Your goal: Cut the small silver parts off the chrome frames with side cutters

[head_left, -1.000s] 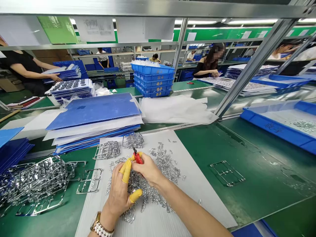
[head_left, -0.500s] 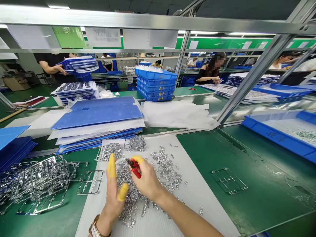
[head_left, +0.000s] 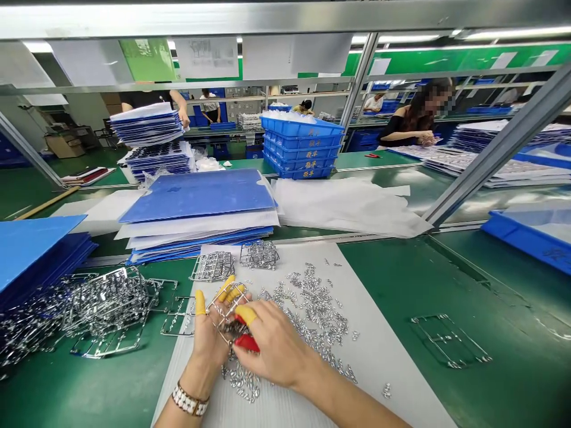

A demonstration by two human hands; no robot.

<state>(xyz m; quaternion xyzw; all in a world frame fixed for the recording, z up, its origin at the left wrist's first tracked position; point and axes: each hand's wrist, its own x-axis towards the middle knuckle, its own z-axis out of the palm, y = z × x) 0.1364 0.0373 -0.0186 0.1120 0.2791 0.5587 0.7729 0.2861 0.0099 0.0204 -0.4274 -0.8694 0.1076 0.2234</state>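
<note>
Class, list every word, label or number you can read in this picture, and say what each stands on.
"敬平" (reading uncertain): yellow characters on the stacked blue crates
Dark handwritten characters on the blue tray: too blurred to read
Papers along the shelf: too small to read

The small metal pieces lie on a plastic sheet; the metal frames are at its left, and a stack of plastic boards is behind it.

The left hand now cradles a silver metal runner frame instead of spreading open above the loose parts, and the right hand has brought red-handled cutters up against it. At 11 o'clock, a co-worker's arm has moved a stack of blue plastic sheets rightward.
</note>
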